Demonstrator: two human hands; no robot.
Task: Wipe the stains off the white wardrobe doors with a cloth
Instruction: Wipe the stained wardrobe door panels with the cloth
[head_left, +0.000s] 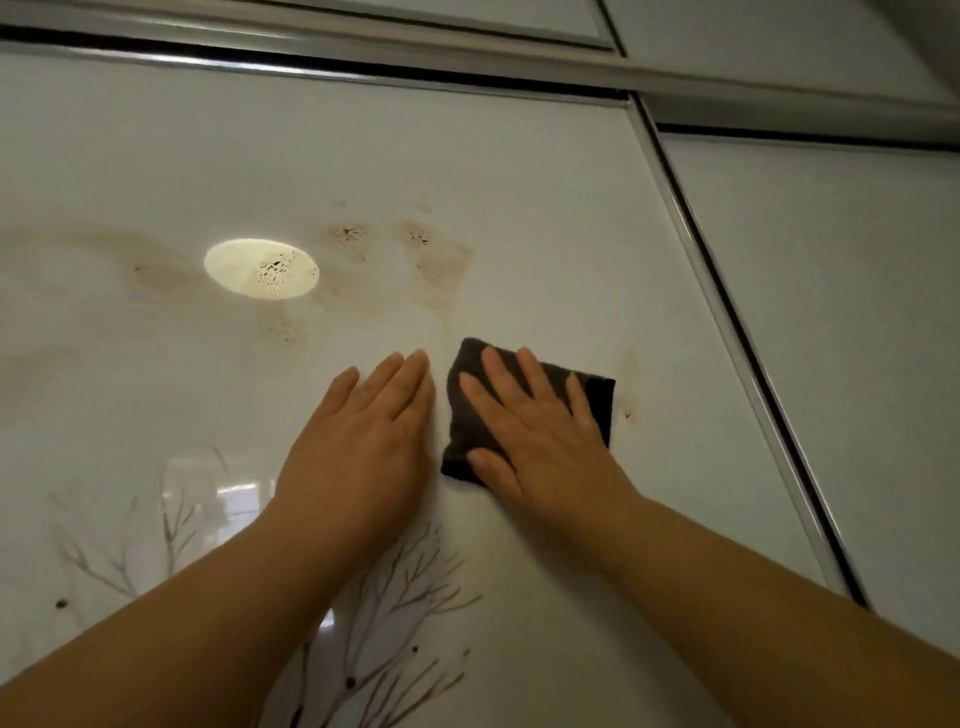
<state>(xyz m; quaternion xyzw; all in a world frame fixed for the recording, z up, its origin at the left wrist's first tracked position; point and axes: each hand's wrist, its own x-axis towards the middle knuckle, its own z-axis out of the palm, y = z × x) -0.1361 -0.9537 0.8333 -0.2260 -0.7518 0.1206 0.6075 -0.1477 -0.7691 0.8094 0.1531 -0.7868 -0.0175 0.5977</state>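
Observation:
A glossy white wardrobe door (545, 218) fills the view. Brown smeared stains (441, 265) with dark specks spread across its upper middle, and a fainter smear (150, 265) runs to the left. A small brown streak (627, 384) sits just right of the cloth. My right hand (540, 426) lies flat, fingers spread, pressing a dark brown folded cloth (597, 395) against the door below the stains. My left hand (363, 441) rests flat on the bare door just left of the cloth, holding nothing.
A metal frame strip (727, 312) divides this door from the neighbouring white panel (841, 291) on the right. A top rail (363, 62) runs above. A printed branch pattern (405, 597) and a lamp reflection (260, 267) show on the door.

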